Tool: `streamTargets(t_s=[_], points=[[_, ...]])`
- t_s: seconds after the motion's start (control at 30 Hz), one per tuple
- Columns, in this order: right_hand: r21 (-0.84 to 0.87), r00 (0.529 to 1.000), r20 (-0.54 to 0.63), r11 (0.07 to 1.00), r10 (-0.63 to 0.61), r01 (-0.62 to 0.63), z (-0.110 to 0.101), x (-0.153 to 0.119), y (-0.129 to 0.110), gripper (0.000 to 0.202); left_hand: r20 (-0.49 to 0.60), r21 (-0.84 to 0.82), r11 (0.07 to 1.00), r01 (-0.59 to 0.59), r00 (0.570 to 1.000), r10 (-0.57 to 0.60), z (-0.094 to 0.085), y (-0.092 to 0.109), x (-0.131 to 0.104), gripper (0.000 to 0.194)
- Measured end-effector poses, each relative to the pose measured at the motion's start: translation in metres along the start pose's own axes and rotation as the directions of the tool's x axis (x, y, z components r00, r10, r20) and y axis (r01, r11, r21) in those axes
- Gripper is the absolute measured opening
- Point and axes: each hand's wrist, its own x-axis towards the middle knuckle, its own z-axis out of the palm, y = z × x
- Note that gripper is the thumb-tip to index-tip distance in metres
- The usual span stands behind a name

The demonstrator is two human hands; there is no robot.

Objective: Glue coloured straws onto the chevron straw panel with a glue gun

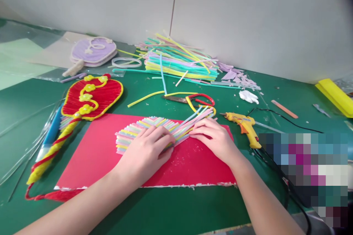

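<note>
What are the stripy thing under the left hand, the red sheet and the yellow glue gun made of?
Stripy thing: probably fuzzy pipe cleaners; its soft, dull strips lie side by side.
Red sheet: perhaps thick paper or card, since it looks flat and smooth, with a ragged white edge.
Yellow glue gun: likely hard plastic, judging by its smooth, moulded body.

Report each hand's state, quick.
Left hand: resting on the striped pastel piece; grip can't be told.
Right hand: fingers at the pastel strips; grip can't be told.
</note>
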Motion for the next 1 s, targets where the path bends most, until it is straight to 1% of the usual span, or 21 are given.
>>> streamTargets(t_s=[0.2,0.43,0.57,0.73,1.0], points=[[0.023,1.000,0.008,0.999,0.024,-0.024,0.001,-0.001,0.001,0.014,0.007,-0.010,1.000,-0.015,1.000,0.015,-0.001,-0.002,-0.003,0.012],[0.027,0.999,0.007,0.999,0.037,-0.037,0.001,-0.002,0.001,0.013,-0.050,-0.021,0.999,-0.032,0.998,0.031,-0.007,-0.004,-0.005,0.013],[0.034,0.999,0.006,0.998,0.043,-0.043,0.001,-0.001,0.001,0.013,-0.079,0.003,0.998,-0.063,0.995,0.063,-0.010,-0.003,-0.004,0.015],[0.027,0.999,0.005,0.998,0.050,-0.050,0.001,-0.001,0.001,0.015,-0.056,0.016,0.995,-0.095,0.994,0.096,-0.010,-0.001,-0.003,0.018],[0.037,0.998,0.003,0.997,0.063,-0.063,0.000,-0.001,0.001,0.014,-0.064,0.032,0.993,-0.110,0.992,0.112,-0.010,-0.002,-0.002,0.021]])
